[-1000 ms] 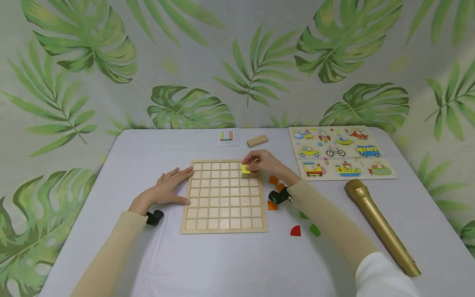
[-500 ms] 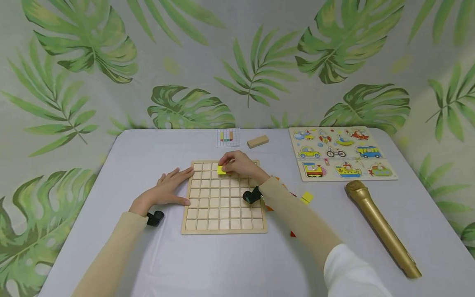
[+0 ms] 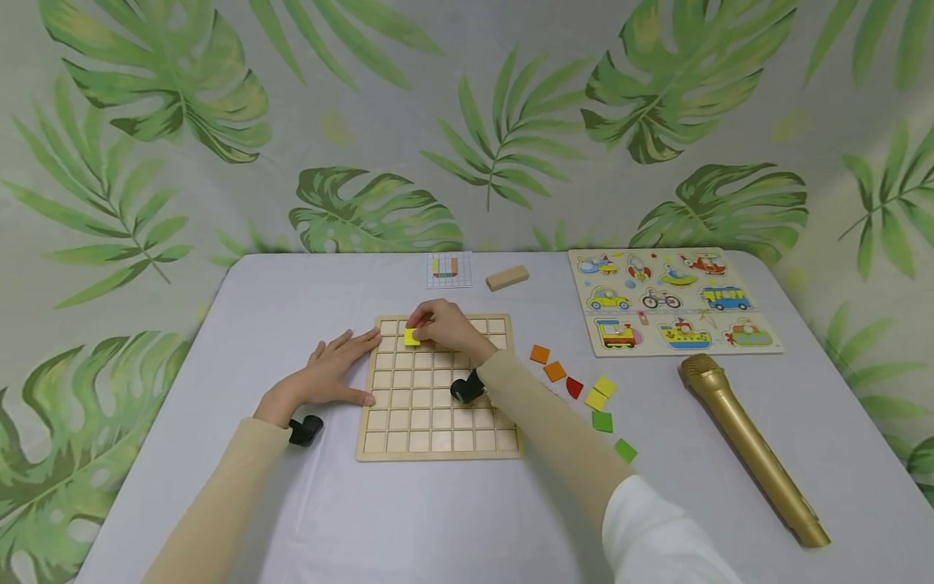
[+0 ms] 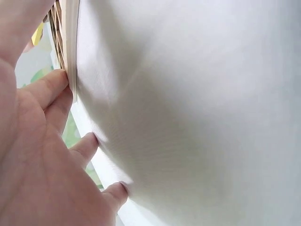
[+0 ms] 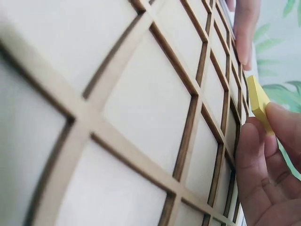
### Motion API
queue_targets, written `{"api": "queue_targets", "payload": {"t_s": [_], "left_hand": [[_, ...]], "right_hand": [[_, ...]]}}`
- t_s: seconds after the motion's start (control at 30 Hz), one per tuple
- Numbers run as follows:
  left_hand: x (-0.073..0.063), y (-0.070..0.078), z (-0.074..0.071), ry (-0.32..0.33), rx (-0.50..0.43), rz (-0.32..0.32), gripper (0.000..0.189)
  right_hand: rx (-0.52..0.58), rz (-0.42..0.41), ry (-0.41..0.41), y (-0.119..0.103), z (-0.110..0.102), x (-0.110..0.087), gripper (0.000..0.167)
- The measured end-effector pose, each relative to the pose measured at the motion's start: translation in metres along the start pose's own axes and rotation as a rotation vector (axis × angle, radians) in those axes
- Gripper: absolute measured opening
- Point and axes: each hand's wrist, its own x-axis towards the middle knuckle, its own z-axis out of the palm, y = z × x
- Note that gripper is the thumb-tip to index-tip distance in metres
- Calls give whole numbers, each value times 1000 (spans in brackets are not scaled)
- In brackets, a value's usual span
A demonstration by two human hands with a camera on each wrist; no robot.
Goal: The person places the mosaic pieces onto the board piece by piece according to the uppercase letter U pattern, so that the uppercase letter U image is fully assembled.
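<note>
While my left grip [image 3: 324,377] rests spread and relaxed against the wooden board's [image 3: 441,440] left edge, my right grip [image 3: 443,324] pinches a yellow tile [image 3: 412,337], which has travelled leftward across the far rows and now hangs near the far-left corner. I judge that it's being lined up there; tilted in the wrist view, it looks unseated.

And there's no readable lettering or number anywhere: not on the yellow tile [image 5: 257,98], not on the wooden grid [image 3: 441,397]. Over to the small card [image 3: 448,281]: printed squares and a coloured figure, roughly U-shaped. The puzzle board [image 3: 649,341] shows pictures, any finer print too small; the gold microphone [image 3: 755,450] gives no legible brand.
</note>
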Motion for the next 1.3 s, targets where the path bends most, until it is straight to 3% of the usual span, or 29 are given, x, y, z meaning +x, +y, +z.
{"api": "queue_targets", "payload": {"t_s": [0.43, 0.87, 1.3], "left_hand": [[-2, 3, 0, 13, -6, 8, 100], [-2, 2, 1, 15, -4, 0, 101], [-2, 2, 3, 24, -21, -1, 100]], "right_hand": [[-59, 6, 36, -4, 14, 4, 5], [-398, -39, 60, -9, 21, 4, 5], [-518, -103, 20, -10, 20, 4, 6]]}}
